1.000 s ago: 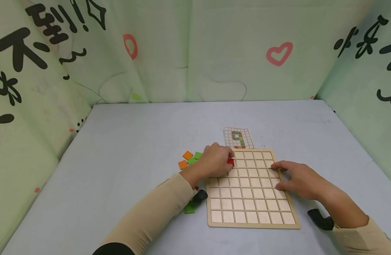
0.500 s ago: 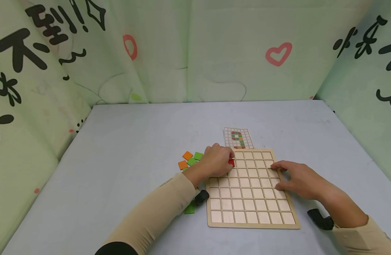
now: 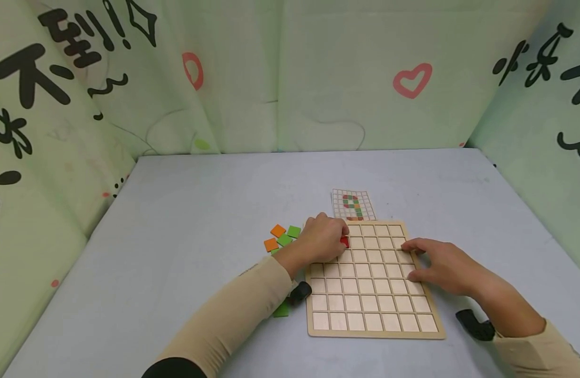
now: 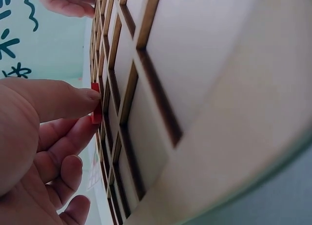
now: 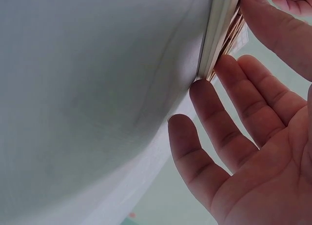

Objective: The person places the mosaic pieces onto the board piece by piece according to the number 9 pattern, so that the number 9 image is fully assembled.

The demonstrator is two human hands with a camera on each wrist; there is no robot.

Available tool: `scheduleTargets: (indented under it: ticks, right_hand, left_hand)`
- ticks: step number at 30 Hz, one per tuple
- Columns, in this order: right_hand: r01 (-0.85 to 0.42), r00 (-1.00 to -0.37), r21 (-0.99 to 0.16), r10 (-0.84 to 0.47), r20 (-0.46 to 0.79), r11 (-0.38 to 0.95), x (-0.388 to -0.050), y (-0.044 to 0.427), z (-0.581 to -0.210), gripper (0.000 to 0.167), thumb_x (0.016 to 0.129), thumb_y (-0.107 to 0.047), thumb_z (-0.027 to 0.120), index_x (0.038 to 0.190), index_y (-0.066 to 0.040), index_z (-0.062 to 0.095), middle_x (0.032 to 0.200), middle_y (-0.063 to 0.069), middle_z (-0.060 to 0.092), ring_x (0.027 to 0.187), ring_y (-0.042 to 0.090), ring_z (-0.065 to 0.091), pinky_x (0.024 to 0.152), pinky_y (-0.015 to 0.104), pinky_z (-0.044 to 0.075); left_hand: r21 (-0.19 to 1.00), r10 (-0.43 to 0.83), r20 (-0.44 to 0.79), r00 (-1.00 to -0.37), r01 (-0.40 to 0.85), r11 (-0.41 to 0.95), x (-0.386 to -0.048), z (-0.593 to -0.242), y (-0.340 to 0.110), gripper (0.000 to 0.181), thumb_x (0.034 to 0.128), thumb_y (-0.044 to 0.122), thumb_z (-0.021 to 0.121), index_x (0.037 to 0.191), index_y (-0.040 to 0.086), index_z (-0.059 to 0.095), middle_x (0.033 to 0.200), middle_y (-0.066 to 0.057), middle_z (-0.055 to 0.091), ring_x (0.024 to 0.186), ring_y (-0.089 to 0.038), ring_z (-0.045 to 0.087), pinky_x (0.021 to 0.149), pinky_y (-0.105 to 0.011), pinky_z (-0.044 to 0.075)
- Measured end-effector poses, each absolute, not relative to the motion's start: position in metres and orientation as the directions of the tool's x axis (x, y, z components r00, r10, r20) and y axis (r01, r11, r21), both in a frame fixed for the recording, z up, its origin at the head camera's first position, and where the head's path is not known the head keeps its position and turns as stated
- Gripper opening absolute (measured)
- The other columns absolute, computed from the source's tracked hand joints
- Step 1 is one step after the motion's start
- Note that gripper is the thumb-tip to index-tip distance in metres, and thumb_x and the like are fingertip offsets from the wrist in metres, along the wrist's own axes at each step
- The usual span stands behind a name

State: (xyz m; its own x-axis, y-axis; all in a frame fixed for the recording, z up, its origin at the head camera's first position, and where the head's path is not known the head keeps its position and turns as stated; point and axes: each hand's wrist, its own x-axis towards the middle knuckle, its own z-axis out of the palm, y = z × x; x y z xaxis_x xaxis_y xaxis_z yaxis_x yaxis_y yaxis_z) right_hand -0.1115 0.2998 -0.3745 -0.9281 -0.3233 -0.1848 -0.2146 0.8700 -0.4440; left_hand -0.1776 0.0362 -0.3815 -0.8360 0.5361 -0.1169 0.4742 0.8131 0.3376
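Note:
A wooden grid board (image 3: 375,335) lies flat on the table. Over its upper left part, the left hand (image 3: 322,239) pinches a small red tile (image 3: 344,242) between thumb and finger. In the left wrist view, the red tile (image 4: 96,104) stands on edge against the grid, with the left hand's thumb (image 4: 73,102) on it. At the board's right edge rests the right hand (image 3: 453,268), thumb and fingers spread. The right wrist view shows the right hand's fingers (image 5: 243,98) extended along the board's side (image 5: 214,34).
Orange tiles (image 3: 271,244) and green tiles (image 3: 293,231) lie left of the board, with another green tile (image 3: 281,309) near the left wrist's black device (image 3: 300,293). Behind the board lies a card (image 3: 353,203) printed with a coloured grid pattern. Green curtains surround the table.
The left hand and the red tile have shifted very slightly to the right. The right hand and the board look the same as before.

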Motion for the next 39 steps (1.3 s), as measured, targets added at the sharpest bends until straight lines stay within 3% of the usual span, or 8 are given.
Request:
scheduleTargets:
  ticks: [17,31,39]
  right_hand:
    - [-0.216,-0.929,-0.447,-0.324,-0.180,0.868,-0.1109,0.3002,-0.3756,0.058,0.080,-0.024,0.083,0.129,-0.002,0.059,0.121,0.019,0.061,0.114,0.041,0.055,0.091,0.055,0.042]
    - [-0.203,-0.930,-0.445,-0.314,-0.190,0.872,-0.1112,0.2995,-0.3751,0.059,0.081,-0.024,0.084,0.130,-0.001,0.059,0.121,0.020,0.061,0.115,0.041,0.054,0.092,0.057,0.042]
    - [-0.205,-0.929,-0.453,-0.318,-0.188,0.868,-0.1114,0.2998,-0.3754,0.060,0.081,-0.024,0.084,0.130,-0.001,0.058,0.121,0.020,0.061,0.115,0.042,0.054,0.092,0.058,0.042]
  left_hand:
    - [0.303,0.537,-0.119,-0.835,0.485,0.821,-0.1770,-0.3818,0.0407,0.024,0.0965,0.025,0.065,0.120,0.021,0.071,0.110,0.010,0.069,0.101,-0.017,0.054,0.089,-0.035,0.042]
    - [0.274,0.557,-0.094,-0.825,0.517,0.811,-0.1733,-0.3798,0.0395,0.025,0.0961,0.020,0.063,0.120,0.022,0.073,0.098,0.010,0.069,0.096,-0.015,0.053,0.086,-0.035,0.042]
    - [0.302,0.565,-0.107,-0.818,0.515,0.802,-0.1716,-0.3781,0.0374,0.029,0.0962,0.018,0.063,0.123,0.021,0.073,0.099,0.009,0.069,0.097,-0.015,0.053,0.084,-0.034,0.042]
